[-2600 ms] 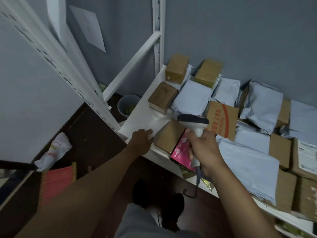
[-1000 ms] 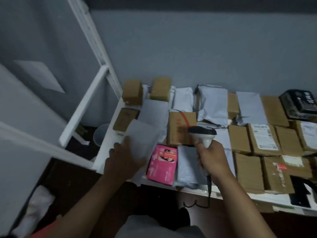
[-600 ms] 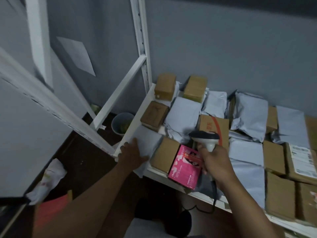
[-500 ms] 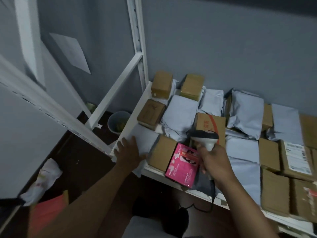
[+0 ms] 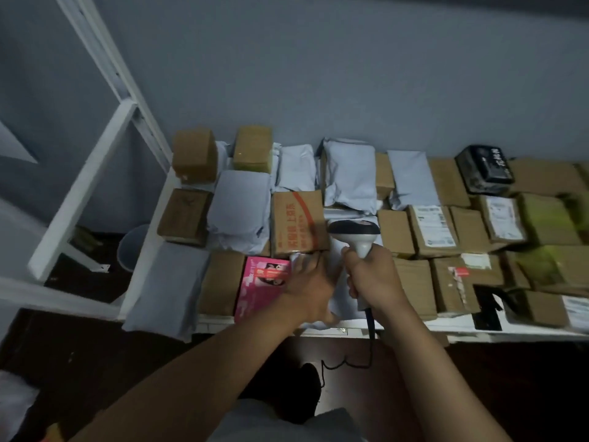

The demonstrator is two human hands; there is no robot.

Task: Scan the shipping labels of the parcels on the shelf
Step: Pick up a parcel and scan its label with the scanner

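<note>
A white shelf [image 5: 414,333] is packed with brown cardboard boxes and grey mailer bags. My right hand [image 5: 371,279] grips the handle of a white and black barcode scanner [image 5: 353,232], whose head points over the parcels. My left hand [image 5: 306,282] lies with fingers stretched forward on a grey mailer [image 5: 338,282] at the shelf's front, just right of a pink box [image 5: 261,282]. Behind it stands a cardboard box with red print [image 5: 296,221]. Two boxes further right show white labels [image 5: 432,226] [image 5: 503,218].
Another grey mailer [image 5: 165,288] overhangs the shelf's front left corner. A black parcel [image 5: 484,169] sits at the back right. The white shelf upright [image 5: 111,68] and brace rise at left. A bin [image 5: 132,247] stands on the dark floor. The scanner cable [image 5: 369,346] hangs below the shelf.
My left hand has left the grey mailer at the front left corner and moved right onto the mailer beside the pink box. The view has swung right; the scanner stays in my right hand.
</note>
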